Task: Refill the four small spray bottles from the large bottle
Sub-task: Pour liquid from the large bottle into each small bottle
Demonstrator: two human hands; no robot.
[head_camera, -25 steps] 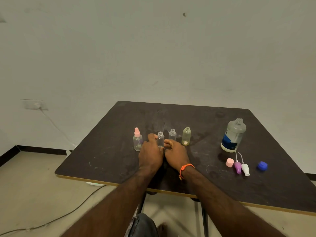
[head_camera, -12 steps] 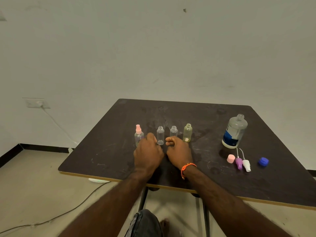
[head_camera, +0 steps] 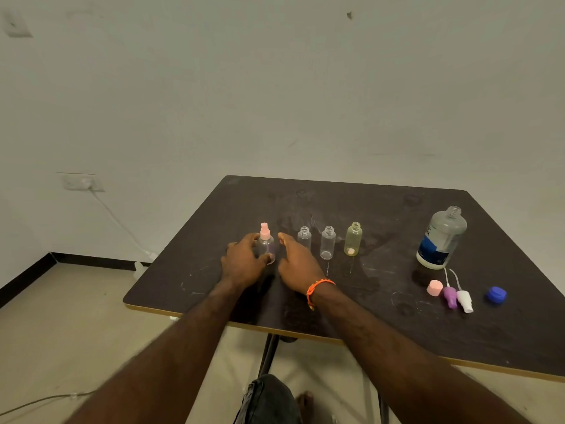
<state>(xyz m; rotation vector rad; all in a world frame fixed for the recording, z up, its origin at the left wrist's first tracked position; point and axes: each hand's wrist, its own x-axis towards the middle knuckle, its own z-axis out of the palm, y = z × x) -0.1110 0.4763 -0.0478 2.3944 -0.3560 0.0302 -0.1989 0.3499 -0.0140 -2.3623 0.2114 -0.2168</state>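
Since the pink-topped spray bottle (head_camera: 266,246) is the only one of the four with its sprayer on, it reads to me as the bottle to deal with next, and it stands upright right between my hands at the left end of the row. My left hand (head_camera: 244,262) is curled around its left side, fingers spread and thumb near its base; whether I am gripping it or only touching it I cannot tell. My right hand (head_camera: 296,264) is open just to the right of that bottle, palm turned toward it, fingers loose, holding nothing. So the bottle lies straight ahead of both hands, its long axis vertical, with the left hand the nearer one. I judge the left should steady the body while the right comes over to twist the pink sprayer off.

Right of that bottle stand the first clear bottle (head_camera: 304,237), the second clear bottle (head_camera: 327,242) and the yellowish bottle (head_camera: 353,239), all upright with open necks. Well to the right of the row is the large bottle (head_camera: 441,240), upright and uncapped. In front of it on the dark table (head_camera: 382,325) lie a pink cap (head_camera: 434,287), a purple sprayer (head_camera: 450,297), a white sprayer (head_camera: 464,300) and a blue cap (head_camera: 496,294).
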